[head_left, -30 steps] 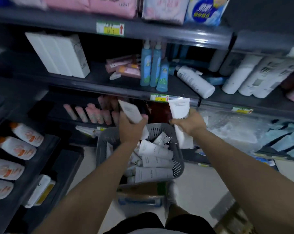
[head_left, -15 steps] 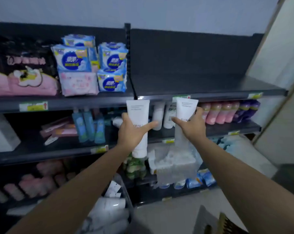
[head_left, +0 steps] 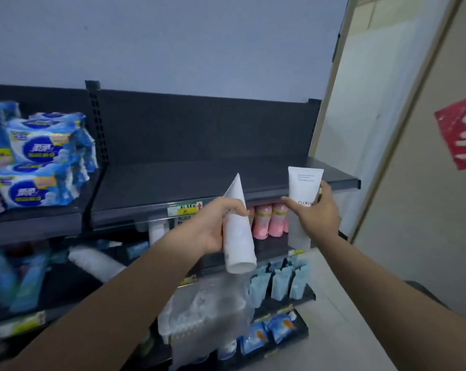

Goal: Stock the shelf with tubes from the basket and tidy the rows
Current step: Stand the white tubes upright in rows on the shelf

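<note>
At shelf [head_left: 199,180] edge, left hand [head_left: 213,226] and right hand [head_left: 316,218] grip tubes [head_left: 238,236].

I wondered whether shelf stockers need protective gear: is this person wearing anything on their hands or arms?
Nothing shows. The left hand and right hand have no gloves, and no ring shows on the fingers in view. The left forearm and right forearm are uncovered to the edge of the picture: no sleeves, watch or wristband.

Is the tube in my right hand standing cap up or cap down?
Cap down. The tube in the right hand shows its flat crimped end on top, printing upright.
</note>
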